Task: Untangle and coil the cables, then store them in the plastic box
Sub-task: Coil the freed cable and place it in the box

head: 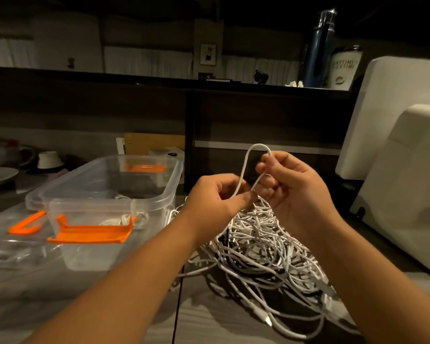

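Plastic box (92, 198): open, some white cable inside. Right of box, left hand (216, 194) pinches base of white cable loop (246, 160); right hand (291, 184) pinches near loop's top. Tangled pile (266, 244) on desk, also right of box. Feed slack gently; keep loops equal.

The plastic box (92, 244) stands on the tabletop (85, 294) at left, with coiled cables (124, 218) in it and its lid (15, 244) lying further left. Just right of the box lies the cable heap (263, 247). Above the heap a cable loop (246, 162) rises between the left grip (216, 197) and the right grip (291, 184). An appliance (407, 170) stands at far right — and behind everything, a ledge (134, 78) carries a bottle (318, 50) and a jar (343, 68).
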Demonstrator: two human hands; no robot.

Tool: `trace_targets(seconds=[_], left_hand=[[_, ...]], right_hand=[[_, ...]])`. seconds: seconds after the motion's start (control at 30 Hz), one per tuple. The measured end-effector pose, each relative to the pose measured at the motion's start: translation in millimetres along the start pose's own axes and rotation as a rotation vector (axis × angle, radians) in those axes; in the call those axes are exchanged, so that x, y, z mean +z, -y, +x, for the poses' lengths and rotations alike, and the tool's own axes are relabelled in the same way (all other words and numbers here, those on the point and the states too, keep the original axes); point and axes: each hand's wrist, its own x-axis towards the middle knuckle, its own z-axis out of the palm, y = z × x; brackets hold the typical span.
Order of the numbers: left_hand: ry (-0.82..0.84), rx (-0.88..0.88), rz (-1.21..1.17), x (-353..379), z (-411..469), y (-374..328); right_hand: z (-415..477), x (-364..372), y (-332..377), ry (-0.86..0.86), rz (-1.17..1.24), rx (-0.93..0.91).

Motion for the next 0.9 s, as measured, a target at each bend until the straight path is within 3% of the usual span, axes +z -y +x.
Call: trace_targets(seconds=[0.1, 0.23, 0.53, 0.7, 0.9], left_hand=[[-0.119, -0.046, -0.147, 0, 2, -7], [-0.266, -0.105, -0.394, -5, 7, -12], [-0.266, -0.130, -0.454, 0, 4, -15], [-0.181, -0.195, -0.519, 0, 3, -16], [-0.148, -0.130, -0.144, 4, 5, -6]], right_hand=[[4, -7, -8, 0.048, -0.158, -0.015], [-2, -4, -28, 0.235, -0.565, 0.106], [-14, 12, -32, 0.308, -1.091, 0.006], [-13, 14, -35, 0.243, -1.134, -0.088], [-13, 11, -37, 0.251, -0.973, -0.051]])
